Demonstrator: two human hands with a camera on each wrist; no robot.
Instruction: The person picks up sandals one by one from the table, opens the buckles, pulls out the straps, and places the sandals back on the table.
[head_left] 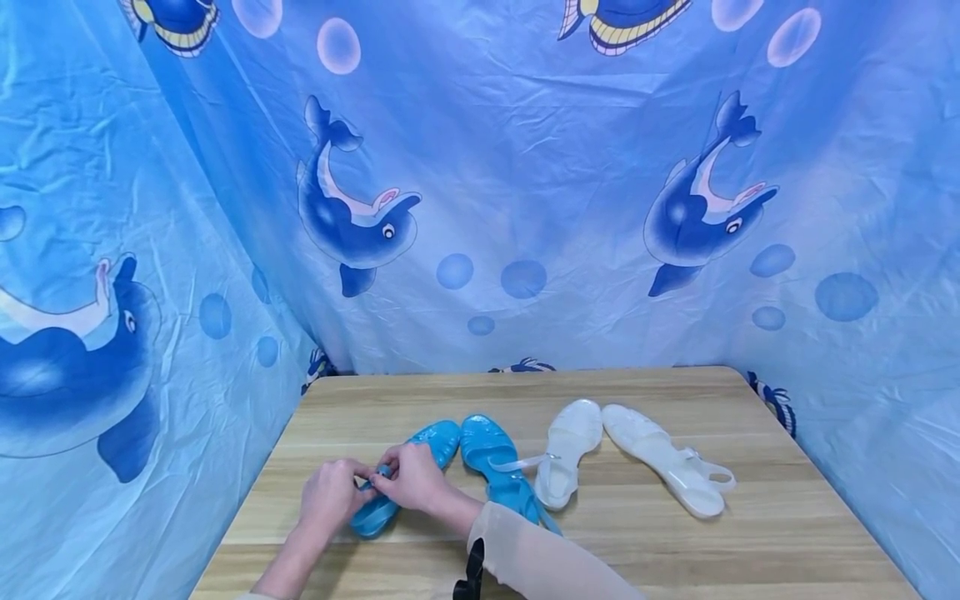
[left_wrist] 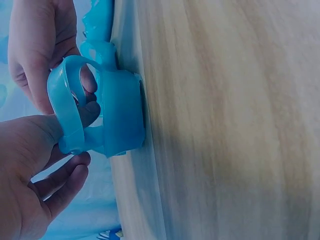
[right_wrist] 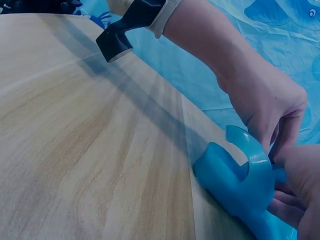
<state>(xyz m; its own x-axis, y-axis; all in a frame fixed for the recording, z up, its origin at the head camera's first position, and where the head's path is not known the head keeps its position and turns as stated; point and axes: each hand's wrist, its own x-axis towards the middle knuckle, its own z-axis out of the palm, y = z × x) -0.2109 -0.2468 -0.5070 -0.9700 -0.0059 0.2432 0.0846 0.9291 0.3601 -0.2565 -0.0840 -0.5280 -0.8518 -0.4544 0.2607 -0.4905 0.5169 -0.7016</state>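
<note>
Both hands meet at the ankle strap (left_wrist: 67, 97) of a blue jelly sandal (head_left: 444, 435) that rests on the table at the left, toe pointing away. My left hand (head_left: 330, 493) pinches the strap near its side fastening, thumb inside the loop in the left wrist view. From the other side, my right hand (head_left: 417, 481) grips the strap between thumb and fingers. The sandal's middle is hidden under that hand in the head view. In the right wrist view the strap loop (right_wrist: 260, 170) arches above the heel (right_wrist: 212, 167).
A second blue sandal (head_left: 483, 437) lies just right, its heel partly behind the right sleeve (head_left: 536, 546). Two white sandals (head_left: 581, 421) stand farther right, one strap reaching over the blue sandal. The wooden table (head_left: 787, 533) backs onto a blue dolphin-print curtain (head_left: 540, 208).
</note>
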